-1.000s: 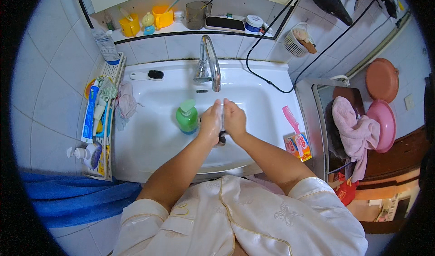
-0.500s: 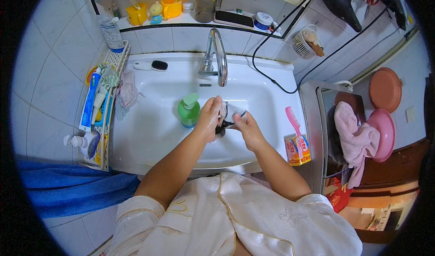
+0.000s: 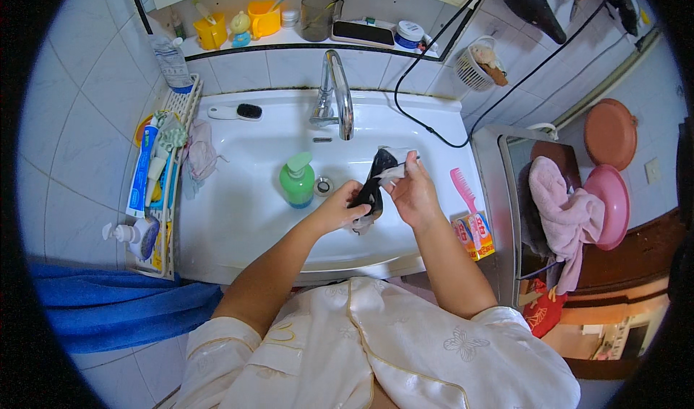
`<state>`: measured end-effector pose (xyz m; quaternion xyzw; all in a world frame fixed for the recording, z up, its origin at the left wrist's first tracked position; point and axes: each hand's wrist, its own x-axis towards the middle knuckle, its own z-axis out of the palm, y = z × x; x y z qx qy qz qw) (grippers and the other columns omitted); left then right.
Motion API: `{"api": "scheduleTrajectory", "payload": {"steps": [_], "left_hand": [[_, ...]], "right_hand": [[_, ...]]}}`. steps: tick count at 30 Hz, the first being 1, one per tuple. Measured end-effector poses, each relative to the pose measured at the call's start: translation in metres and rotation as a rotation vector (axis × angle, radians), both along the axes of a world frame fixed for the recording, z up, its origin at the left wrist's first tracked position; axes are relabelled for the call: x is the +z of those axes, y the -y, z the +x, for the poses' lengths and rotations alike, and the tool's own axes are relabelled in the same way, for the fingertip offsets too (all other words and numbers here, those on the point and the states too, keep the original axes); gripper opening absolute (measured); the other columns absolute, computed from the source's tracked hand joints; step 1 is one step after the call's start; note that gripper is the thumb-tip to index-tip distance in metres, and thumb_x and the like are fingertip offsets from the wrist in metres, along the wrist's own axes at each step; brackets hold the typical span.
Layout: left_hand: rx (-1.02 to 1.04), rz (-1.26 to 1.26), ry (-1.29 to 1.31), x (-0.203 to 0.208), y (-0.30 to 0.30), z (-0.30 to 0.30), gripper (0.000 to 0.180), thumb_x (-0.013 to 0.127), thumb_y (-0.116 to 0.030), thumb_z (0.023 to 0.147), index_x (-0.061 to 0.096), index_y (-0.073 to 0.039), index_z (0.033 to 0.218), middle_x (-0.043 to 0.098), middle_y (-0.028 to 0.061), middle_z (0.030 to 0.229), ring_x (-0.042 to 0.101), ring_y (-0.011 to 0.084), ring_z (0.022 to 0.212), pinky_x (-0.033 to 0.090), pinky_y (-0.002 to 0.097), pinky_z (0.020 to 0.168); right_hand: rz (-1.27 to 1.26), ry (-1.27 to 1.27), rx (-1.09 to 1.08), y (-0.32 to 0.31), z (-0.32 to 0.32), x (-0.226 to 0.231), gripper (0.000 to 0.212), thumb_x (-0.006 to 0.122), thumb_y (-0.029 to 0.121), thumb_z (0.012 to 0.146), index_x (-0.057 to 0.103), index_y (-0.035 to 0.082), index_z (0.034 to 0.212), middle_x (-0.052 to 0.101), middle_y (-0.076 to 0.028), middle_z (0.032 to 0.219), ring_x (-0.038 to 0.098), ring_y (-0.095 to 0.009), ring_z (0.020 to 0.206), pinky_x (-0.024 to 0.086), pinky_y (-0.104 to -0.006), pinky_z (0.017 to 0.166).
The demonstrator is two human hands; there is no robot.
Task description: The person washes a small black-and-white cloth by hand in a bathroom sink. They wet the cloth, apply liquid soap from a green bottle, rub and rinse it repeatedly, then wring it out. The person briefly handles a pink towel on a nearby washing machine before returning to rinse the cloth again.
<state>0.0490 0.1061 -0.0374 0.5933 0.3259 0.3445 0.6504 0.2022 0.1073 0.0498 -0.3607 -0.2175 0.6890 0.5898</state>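
Over the white sink basin (image 3: 238,221) I hold a small wet black-and-white cloth (image 3: 374,177) stretched between my hands; its exact kind cannot be made out. My left hand (image 3: 337,208) is closed on the black lower part, thumb on top. My right hand (image 3: 415,196), higher and to the right, grips the pale upper end near its fingertips. A green pump bottle (image 3: 297,185) stands in the basin left of my hands, beside the round drain (image 3: 323,185). The chrome faucet (image 3: 344,101) arches above, apart from the cloth.
A hairbrush (image 3: 242,112) lies on the back left rim. The left rack (image 3: 177,192) holds toothpaste, cloths and bottles. On the right rim are a pink comb (image 3: 463,189) and soap packages (image 3: 473,237). A black cord (image 3: 434,130) loops over the back right corner.
The cloth, bunched between my hands before, is now drawn out lengthwise. My right hand has moved up and right, my left hand slightly down, and the drain has come into view.
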Motion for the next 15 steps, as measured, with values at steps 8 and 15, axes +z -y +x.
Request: {"api": "scheduleTrajectory", "payload": {"steps": [8, 15], "left_hand": [[0.549, 0.351, -0.276, 0.001, -0.004, -0.005, 0.014, 0.05, -0.007, 0.076, 0.049, -0.002, 0.09, 0.052, 0.0062, 0.071, 0.052, 0.0144, 0.062, 0.043, 0.0269, 0.055], [0.472, -0.42, 0.078, 0.05, -0.006, -0.009, 0.019, 0.043, -0.012, 0.081, 0.049, -0.003, 0.096, 0.053, 0.0097, 0.08, 0.055, 0.0194, 0.074, 0.049, 0.0289, 0.055]], "right_hand": [[0.001, 0.008, -0.099, -0.004, 0.019, -0.001, 0.03, 0.048, 0.037, 0.083, 0.043, 0.011, 0.098, 0.053, -0.005, 0.096, 0.051, -0.018, 0.088, 0.04, -0.0343, 0.08], [-0.151, -0.005, -0.179, 0.001, 0.027, -0.025, 0.021, 0.046, 0.034, 0.084, 0.046, 0.015, 0.093, 0.055, -0.002, 0.092, 0.052, -0.016, 0.082, 0.042, -0.0292, 0.069]]}}
